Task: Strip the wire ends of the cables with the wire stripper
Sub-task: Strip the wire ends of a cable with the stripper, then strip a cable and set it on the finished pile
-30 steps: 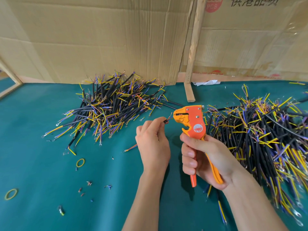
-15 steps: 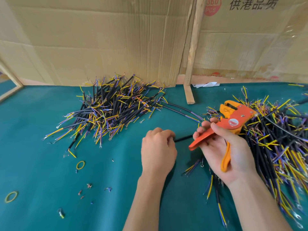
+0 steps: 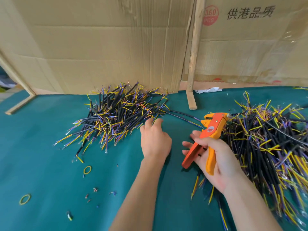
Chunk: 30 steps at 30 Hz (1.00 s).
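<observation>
Since earlier: left hand [image 3: 155, 139] reached up to left cable pile [image 3: 116, 117], fingers loosely spread, touching pile edge at 12 o'clock. Right hand [image 3: 215, 157] grips wire stripper [image 3: 210, 130], head toward 1 o'clock; unstripped pile [image 3: 266, 139] at 3 o'clock.

The wire stripper [image 3: 211, 130] is orange with a yellow-orange jaw piece and handle. It lies tilted across an upturned palm right of centre, head pointing far and right, its two handles spread apart toward the near side. One heap of short black cables [image 3: 115, 117] with yellow, blue and purple wire ends lies far left of centre. A larger heap [image 3: 270, 147] spreads along the right side.
</observation>
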Tool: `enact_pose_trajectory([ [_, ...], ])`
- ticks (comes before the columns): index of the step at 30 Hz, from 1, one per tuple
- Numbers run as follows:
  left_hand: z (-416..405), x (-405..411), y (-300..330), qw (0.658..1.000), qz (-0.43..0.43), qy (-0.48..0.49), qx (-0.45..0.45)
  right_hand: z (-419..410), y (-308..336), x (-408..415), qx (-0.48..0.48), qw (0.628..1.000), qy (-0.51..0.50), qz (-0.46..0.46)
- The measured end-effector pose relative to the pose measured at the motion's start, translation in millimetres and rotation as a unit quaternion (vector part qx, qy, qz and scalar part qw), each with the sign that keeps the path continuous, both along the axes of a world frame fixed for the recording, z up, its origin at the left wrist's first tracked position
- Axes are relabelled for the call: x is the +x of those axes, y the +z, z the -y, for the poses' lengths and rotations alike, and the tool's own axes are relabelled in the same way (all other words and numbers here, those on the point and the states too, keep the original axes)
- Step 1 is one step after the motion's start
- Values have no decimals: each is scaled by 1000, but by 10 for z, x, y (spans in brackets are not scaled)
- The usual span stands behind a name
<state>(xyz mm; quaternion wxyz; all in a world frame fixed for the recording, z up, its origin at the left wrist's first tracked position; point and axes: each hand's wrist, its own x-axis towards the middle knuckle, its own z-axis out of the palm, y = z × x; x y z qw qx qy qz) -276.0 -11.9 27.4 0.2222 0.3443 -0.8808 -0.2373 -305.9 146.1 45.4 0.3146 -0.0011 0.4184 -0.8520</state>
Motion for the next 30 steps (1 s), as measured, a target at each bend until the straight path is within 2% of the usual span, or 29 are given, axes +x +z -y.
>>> enact_pose_trajectory([
  [5,334,-224,140,982,118,-3,-145,-34,-46,-57,11,999,-40,4],
  [9,409,-222,226,976,125,-5,-180,-37,-53,-79,10,999,-35,7],
  [13,264,24,215,989,59,28,-130,-36,-51,-72,15,999,-28,2],
  [16,113,339,148,995,-55,68,-50,-47,-35,-60,12,1000,-9,-7],
  [20,-189,712,166,965,-217,109,97,-49,4,-6,-10,999,51,7],
  [23,-458,885,96,937,-298,75,165,-17,36,76,1,994,108,2],
  [26,-663,1013,-33,946,-290,2,145,8,62,130,10,990,141,-13],
  [30,-749,1105,-104,963,-256,-83,20,-33,77,107,0,988,150,-22],
])
